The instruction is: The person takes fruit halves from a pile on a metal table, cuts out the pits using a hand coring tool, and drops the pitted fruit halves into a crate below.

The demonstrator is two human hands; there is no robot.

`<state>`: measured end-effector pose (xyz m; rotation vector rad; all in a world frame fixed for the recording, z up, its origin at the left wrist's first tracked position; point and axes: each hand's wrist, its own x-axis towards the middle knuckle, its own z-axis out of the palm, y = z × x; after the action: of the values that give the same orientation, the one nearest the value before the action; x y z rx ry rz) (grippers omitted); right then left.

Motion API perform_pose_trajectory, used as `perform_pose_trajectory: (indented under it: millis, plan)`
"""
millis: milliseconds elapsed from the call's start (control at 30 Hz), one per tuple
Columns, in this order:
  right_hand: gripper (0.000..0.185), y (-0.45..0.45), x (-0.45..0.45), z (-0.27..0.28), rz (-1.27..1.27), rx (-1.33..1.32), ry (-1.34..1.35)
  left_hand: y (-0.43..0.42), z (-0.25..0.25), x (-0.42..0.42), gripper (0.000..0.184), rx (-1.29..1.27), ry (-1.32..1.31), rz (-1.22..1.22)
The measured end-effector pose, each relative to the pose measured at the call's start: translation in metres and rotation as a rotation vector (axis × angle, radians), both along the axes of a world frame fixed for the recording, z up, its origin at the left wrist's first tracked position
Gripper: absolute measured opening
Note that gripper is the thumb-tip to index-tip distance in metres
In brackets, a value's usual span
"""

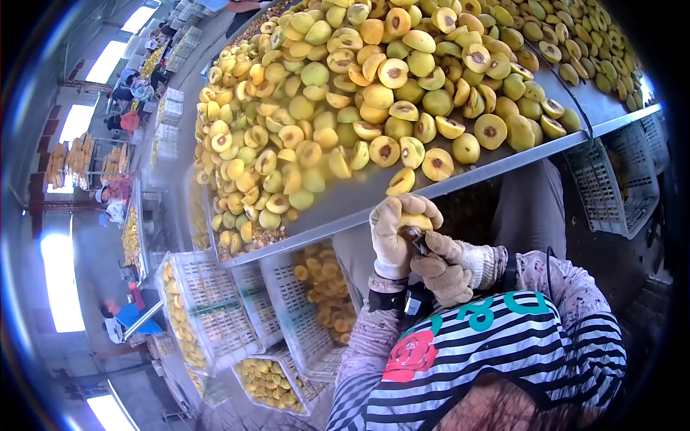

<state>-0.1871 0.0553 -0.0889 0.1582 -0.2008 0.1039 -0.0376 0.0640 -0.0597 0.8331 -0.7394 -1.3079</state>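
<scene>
My left hand (394,233), in a beige work glove, is wrapped round a yellow peach half (415,221) just past the table's near edge. My right hand (447,267), gloved too, grips a small dark metal tool (417,241) whose end meets the fruit; its exact shape is partly hidden by the fingers. Beyond my hands, the metal table (345,205) bears a large heap of yellow-green peaches (316,118), many cut in half with brown pits or hollows showing. One half (401,181) lies close to the edge above my left hand.
White plastic crates (215,305) holding peach pieces stand below the table on the left, another crate (305,388) lower down. More crates (611,187) stand at right. A dark cable (568,90) crosses the table. Other people (133,316) sit at tables along the far left.
</scene>
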Motion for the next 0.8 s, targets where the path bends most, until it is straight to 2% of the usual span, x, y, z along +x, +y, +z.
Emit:
perform_pose_trajectory:
  millis: [33,100,133,200,267,333,367,467,500,567,600,667,733,800]
  plan:
    - [0.05,0.0,0.002,-0.005,0.012,0.027,-0.043,-0.001,0.0,0.001,0.044,-0.029,-0.011,-0.006]
    - [0.048,-0.01,-0.005,0.018,-0.058,-0.48,0.25,-0.006,0.001,0.002,0.044,-0.094,-0.03,-0.018]
    - [0.047,-0.013,-0.008,0.028,-0.093,-0.734,0.401,-0.006,0.003,0.004,0.044,-0.047,-0.058,-0.102]
    - [0.043,-0.014,-0.01,0.031,-0.035,-0.844,0.547,-0.011,0.008,0.011,0.045,0.031,-0.113,-0.268]
    - [0.046,-0.013,-0.015,0.035,-0.065,-0.689,0.427,-0.011,0.001,0.007,0.044,-0.058,-0.053,-0.23]
    - [0.05,-0.006,-0.014,0.015,-0.047,-0.312,0.199,-0.01,-0.002,0.001,0.043,-0.12,-0.089,-0.114]
    - [0.051,-0.004,-0.013,0.01,-0.034,-0.23,0.121,-0.006,-0.003,-0.002,0.043,-0.068,-0.041,-0.038]
    - [0.05,0.0,-0.001,-0.008,0.035,0.042,-0.107,-0.005,-0.002,-0.003,0.043,-0.068,-0.12,0.071]
    - [0.051,0.0,0.001,-0.008,0.05,0.033,-0.13,-0.003,0.0,-0.004,0.044,-0.078,-0.101,0.085]
    - [0.051,-0.001,-0.003,-0.001,0.001,-0.258,0.032,-0.003,-0.004,0.003,0.044,-0.09,0.104,-0.118]
    - [0.051,-0.003,-0.005,0.011,-0.025,-0.405,0.113,-0.003,-0.004,0.008,0.044,-0.099,0.205,-0.221]
    - [0.047,-0.004,-0.006,0.036,0.019,-0.842,0.366,0.002,0.003,0.016,0.045,-0.036,0.192,-0.41]
    - [0.048,-0.002,-0.004,0.033,0.014,-0.791,0.286,0.003,0.004,0.022,0.043,-0.001,0.156,-0.482]
    - [0.05,0.002,-0.005,0.017,0.012,-0.496,0.139,0.01,0.004,0.012,0.041,0.012,0.219,-0.306]
